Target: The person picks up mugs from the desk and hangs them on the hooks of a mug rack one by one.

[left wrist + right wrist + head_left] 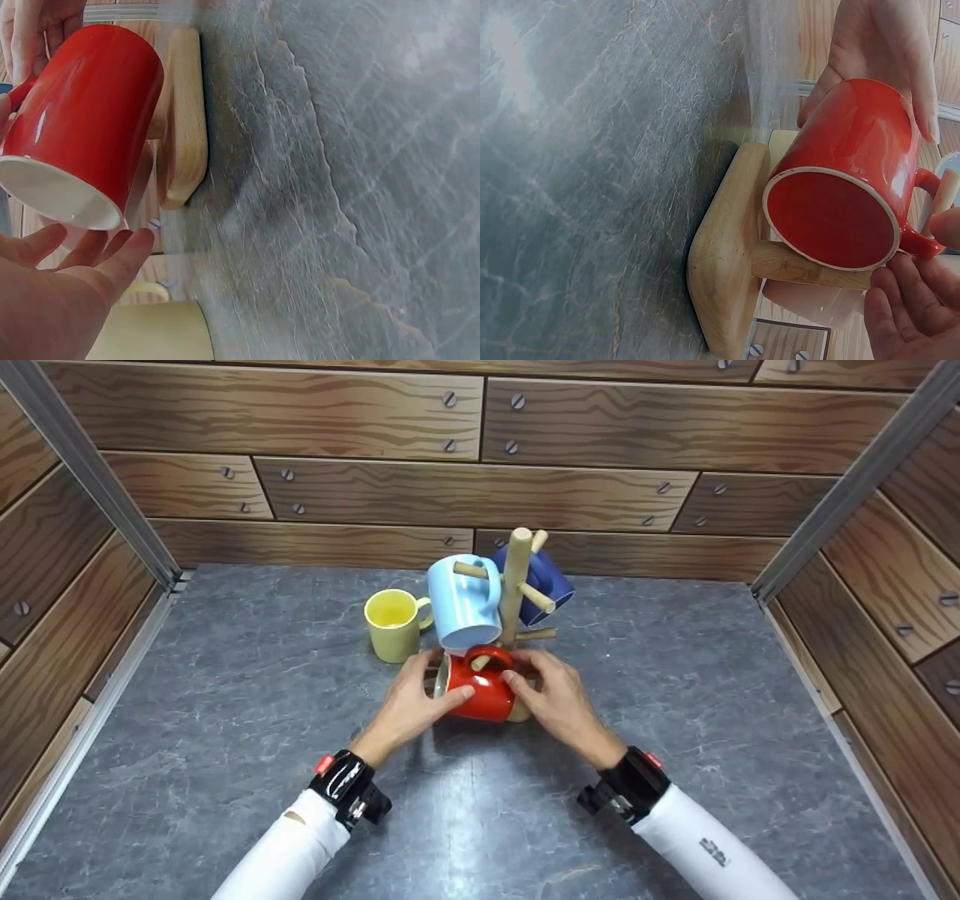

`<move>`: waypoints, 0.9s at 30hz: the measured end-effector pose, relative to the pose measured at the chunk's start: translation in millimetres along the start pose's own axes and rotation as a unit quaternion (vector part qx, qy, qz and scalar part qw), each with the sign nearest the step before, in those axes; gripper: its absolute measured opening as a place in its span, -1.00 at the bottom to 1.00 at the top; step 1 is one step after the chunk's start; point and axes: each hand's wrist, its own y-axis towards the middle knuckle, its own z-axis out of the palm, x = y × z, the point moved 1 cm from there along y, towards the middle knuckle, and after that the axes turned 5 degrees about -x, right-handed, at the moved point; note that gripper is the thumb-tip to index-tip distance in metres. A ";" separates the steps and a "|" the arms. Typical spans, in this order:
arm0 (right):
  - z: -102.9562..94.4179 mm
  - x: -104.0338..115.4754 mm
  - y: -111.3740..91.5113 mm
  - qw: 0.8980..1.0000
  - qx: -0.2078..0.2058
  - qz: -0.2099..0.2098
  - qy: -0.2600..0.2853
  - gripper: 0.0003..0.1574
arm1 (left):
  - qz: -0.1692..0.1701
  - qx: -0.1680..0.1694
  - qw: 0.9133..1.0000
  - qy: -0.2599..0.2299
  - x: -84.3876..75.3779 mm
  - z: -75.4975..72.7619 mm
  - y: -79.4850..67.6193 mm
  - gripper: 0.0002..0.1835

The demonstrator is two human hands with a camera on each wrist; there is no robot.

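Observation:
A red mug [480,690] lies sideways low on the front of a wooden mug tree [516,585]. One peg end shows through its handle [922,244]. My right hand [555,694] pinches the mug at the handle, between thumb and fingers. At the rim side, my left hand [412,701] has its thumb along the mug's body; its loosely extended fingers [124,259] are right by the white-lined mouth. A light blue mug [457,607] hangs above on a peg, and a dark blue mug [551,585] hangs behind the post.
Left of the tree, a yellow mug [394,634] stands upright on the grey marbled table [247,682]. A pale pink mug [810,300] shows partly behind the tree. The tree's wooden base [187,120] rests on the table. Wood-patterned panels [367,412] enclose the back and sides.

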 end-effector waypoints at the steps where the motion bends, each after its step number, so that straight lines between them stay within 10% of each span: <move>1: -0.1 0.0 -0.3 1.000 -0.001 0.000 -0.001 -0.63 | 0.002 -0.003 1.000 -0.005 1.2 -0.8 0.1 -0.08; 27: -30.7 -15.0 -10.7 0.999 -0.003 0.034 0.014 -0.58 | 0.054 -0.173 0.983 0.036 28.0 -46.8 10.6 -0.50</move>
